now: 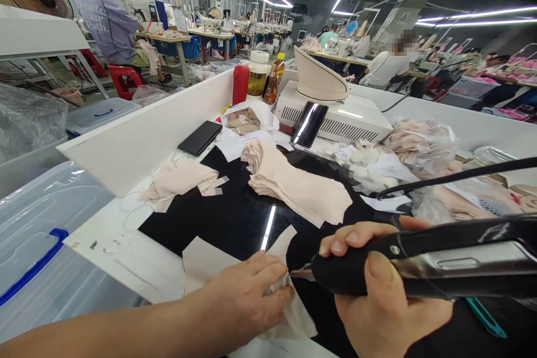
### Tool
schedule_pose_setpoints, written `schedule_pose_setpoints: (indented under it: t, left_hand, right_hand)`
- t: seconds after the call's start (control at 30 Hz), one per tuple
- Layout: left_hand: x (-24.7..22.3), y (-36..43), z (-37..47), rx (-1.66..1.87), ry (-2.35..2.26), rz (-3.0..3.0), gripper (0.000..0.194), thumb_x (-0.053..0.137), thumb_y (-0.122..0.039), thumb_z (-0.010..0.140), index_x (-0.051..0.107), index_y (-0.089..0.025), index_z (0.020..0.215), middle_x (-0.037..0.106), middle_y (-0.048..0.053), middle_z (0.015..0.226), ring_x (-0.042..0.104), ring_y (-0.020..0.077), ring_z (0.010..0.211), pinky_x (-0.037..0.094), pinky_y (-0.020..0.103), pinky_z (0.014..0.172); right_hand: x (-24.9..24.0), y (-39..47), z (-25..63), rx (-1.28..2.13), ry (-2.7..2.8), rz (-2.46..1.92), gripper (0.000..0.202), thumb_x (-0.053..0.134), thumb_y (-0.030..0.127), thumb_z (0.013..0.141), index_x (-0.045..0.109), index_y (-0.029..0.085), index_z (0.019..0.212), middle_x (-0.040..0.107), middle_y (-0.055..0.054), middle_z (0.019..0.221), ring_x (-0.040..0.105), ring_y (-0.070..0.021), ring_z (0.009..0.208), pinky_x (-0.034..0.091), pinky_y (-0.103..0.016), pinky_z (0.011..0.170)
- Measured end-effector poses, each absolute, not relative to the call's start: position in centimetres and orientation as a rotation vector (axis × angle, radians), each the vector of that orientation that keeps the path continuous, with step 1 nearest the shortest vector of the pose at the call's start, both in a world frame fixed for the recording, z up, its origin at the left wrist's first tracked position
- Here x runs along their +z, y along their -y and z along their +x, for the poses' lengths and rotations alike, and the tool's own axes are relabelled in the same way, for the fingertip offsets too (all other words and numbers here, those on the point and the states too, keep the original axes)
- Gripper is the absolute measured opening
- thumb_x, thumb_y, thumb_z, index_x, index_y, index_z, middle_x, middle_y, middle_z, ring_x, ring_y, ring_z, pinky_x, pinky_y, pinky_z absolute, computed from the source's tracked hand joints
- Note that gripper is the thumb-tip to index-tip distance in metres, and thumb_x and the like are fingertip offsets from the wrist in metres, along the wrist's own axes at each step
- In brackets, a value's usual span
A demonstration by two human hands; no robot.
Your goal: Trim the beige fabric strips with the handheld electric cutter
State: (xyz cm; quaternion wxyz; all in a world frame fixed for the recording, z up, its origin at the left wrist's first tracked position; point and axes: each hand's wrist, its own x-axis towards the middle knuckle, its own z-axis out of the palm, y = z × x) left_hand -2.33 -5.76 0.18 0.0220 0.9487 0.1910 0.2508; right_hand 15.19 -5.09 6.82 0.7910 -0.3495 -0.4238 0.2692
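My left hand (pixel 251 296) pinches a pale beige fabric piece (pixel 205 263) near the front of the table, its fingers closed over a fold. Wrapped in my right hand (pixel 386 291) is a black handheld tool (pixel 444 260) with a silver side panel and a narrow metal tip (pixel 302 273). That tip reaches the fabric right beside my left fingertips; whether it touches the cloth I cannot tell. Beyond my hands lies a thick stack of beige fabric pieces (pixel 297 182). A smaller crumpled heap of the same cloth (pixel 180 179) rests to its left.
A black cable (pixel 461 174) crosses at right above bagged fabric (pixel 422 142). Toward the back are a black phone (pixel 200 137), a propped phone (pixel 309 125), a cream machine (pixel 335 114), a red flask (pixel 240 84) and bottles. A teal tool (pixel 485 318) lies at lower right.
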Motion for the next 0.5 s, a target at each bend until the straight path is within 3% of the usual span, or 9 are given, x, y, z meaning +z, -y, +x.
schedule_pose_setpoints:
  t: [0.07, 0.17, 0.27, 0.5]
  left_hand:
    - [0.5, 5.3, -2.4, 0.793, -0.574, 2.937, 0.023, 0.054, -0.023, 0.112, 0.067, -0.006, 0.121, 0.070, 0.016, 0.119, 0.066, 0.0258, 0.121, 0.055, 0.041, 0.114]
    - [1.4, 3.2, -2.5, 0.744, -0.530, 2.872, 0.020, 0.050, -0.015, 0.112, 0.069, -0.007, 0.114, 0.070, 0.015, 0.122, 0.065, 0.0232, 0.123, 0.053, 0.036, 0.115]
    - [1.8, 0.2, -2.2, 0.599, -0.340, 2.864, 0.021, 0.050, -0.005, 0.107, 0.068, -0.007, 0.117, 0.070, 0.016, 0.128, 0.064, 0.0218, 0.128, 0.053, 0.032, 0.115]
    - [1.0, -3.5, -2.4, 0.416, -0.214, 2.804, 0.025, 0.050, -0.005, 0.106, 0.068, -0.011, 0.123, 0.072, 0.011, 0.128, 0.066, 0.0188, 0.125, 0.053, 0.027, 0.112]
  right_hand:
    - [6.9, 5.2, 15.3, 0.576, 0.918, -0.738, 0.041, 0.082, 0.022, 0.082, 0.061, 0.025, 0.117, 0.068, 0.004, 0.076, 0.062, -0.0162, 0.058, 0.057, -0.032, 0.049]
    - [6.8, 5.3, 15.3, 0.577, 0.925, -0.733, 0.042, 0.083, 0.023, 0.083, 0.060, 0.025, 0.118, 0.068, 0.004, 0.077, 0.062, -0.0158, 0.058, 0.058, -0.031, 0.050]
    - [6.6, 5.4, 15.4, 0.583, 0.933, -0.753, 0.042, 0.083, 0.025, 0.084, 0.060, 0.026, 0.119, 0.068, 0.004, 0.078, 0.062, -0.0158, 0.060, 0.059, -0.032, 0.050]
    - [5.9, 5.8, 15.7, 0.594, 0.946, -0.750, 0.040, 0.081, 0.025, 0.086, 0.060, 0.027, 0.120, 0.068, 0.003, 0.080, 0.061, -0.0161, 0.062, 0.060, -0.033, 0.052]
